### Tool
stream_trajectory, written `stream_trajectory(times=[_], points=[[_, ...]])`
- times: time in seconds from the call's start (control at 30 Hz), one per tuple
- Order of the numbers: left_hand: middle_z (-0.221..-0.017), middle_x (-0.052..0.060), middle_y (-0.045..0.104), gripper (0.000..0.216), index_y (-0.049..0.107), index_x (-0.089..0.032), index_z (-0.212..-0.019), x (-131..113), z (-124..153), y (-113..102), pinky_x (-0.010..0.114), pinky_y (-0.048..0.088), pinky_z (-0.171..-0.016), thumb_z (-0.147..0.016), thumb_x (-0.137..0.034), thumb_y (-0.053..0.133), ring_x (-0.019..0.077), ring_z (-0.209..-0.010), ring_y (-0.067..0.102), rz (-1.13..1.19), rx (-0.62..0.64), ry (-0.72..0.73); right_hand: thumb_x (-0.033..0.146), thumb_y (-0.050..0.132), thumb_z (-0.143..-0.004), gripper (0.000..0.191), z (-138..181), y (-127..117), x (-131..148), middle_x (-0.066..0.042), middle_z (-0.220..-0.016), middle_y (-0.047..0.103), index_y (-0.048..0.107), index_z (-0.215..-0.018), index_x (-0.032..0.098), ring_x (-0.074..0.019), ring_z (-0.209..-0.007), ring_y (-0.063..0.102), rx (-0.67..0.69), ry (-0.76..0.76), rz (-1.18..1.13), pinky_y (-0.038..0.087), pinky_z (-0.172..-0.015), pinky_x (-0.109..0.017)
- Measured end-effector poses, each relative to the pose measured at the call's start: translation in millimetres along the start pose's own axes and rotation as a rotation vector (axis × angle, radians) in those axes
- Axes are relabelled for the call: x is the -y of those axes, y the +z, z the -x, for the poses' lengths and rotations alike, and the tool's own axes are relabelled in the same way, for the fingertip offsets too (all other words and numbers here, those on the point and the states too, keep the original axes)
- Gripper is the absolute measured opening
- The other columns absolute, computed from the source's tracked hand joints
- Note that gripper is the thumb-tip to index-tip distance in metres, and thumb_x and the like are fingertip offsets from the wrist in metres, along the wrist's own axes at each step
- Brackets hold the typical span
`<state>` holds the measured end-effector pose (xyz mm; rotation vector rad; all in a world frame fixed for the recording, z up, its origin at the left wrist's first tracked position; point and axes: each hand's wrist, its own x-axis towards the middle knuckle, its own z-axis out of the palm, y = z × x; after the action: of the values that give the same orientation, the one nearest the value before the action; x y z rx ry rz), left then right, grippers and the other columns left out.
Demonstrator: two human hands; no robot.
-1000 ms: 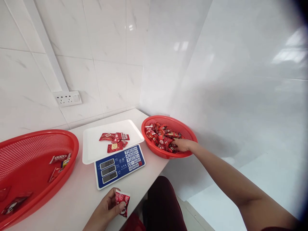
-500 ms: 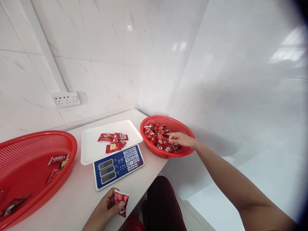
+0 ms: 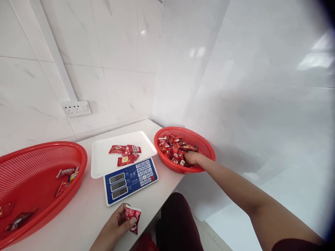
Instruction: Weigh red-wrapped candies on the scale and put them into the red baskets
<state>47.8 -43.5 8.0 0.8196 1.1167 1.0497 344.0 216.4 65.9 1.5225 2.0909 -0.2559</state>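
Note:
Between thumb and fingers, my left hand (image 3: pixel 119 223) pinches a small red candy packet (image 3: pixel 134 217) just in front of the scale. My right hand (image 3: pixel 191 158) reaches down into the right red basket (image 3: pixel 209 148), among many red wrapped candies (image 3: pixel 171 150). Its fingertips are buried in the wrappers, so whether they grip one is hidden. On the white tray (image 3: pixel 101 164) of the blue digital scale (image 3: pixel 131 183) lie several red packets (image 3: pixel 125 160), partly overlapping.
At the left stands a larger red mesh basket (image 3: pixel 85 157) with several scattered packets in it. The white table (image 3: pixel 91 216) meets a tiled wall at the back, which carries a socket panel (image 3: pixel 76 108). My knee (image 3: pixel 176 216) is below the table's right edge.
My right hand has gone deeper into the candies in the right basket and its fingers are now covered. My left hand keeps the packet in about the same spot. The view has shifted slightly.

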Motion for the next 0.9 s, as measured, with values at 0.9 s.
stream_trajectory(times=[0.9], points=[[-0.07, 0.0, 0.058, 0.036, 0.054, -0.017, -0.076, 3.4, -3.2, -1.8, 0.026, 0.038, -0.068, -0.06, -0.044, 0.073, 0.0163, -0.07, 0.053, 0.035, 0.026, -0.014, 0.031, 0.049, -0.087, 0.027, -1.5, 9.2, 12.3, -0.006, -0.114, 0.055, 0.054, -0.11, 0.018, -0.0185, -0.095, 0.056, -0.091, 0.02, -0.207, 0.048, -0.08, -0.037]])
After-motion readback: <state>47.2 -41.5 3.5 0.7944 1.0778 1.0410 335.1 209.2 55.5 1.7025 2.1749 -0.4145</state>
